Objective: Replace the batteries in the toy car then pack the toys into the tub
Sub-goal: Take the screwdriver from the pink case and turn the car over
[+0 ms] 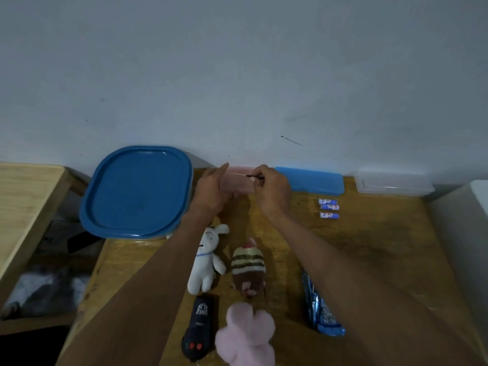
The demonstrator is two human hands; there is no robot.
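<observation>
My left hand (211, 191) grips a pink box (239, 184) at the back of the wooden table (369, 247). Just right of it, my right hand (272, 191) pinches a thin small screwdriver (249, 175) whose tip points left over the box. The black toy car (198, 328) lies at the near edge, between my forearms. A white plush rabbit (207, 260), a striped brown plush (249, 268) and a pink plush (248, 336) lie around it. Three loose batteries (328, 208) lie at the right. The tub with a blue lid (137, 191) stands at the back left.
A blue flat case (311, 179) and a clear plastic box (393, 182) stand along the wall at the back right. A blue battery pack (320, 310) lies near my right forearm. A lighter wooden table (23, 202) stands left, across a gap.
</observation>
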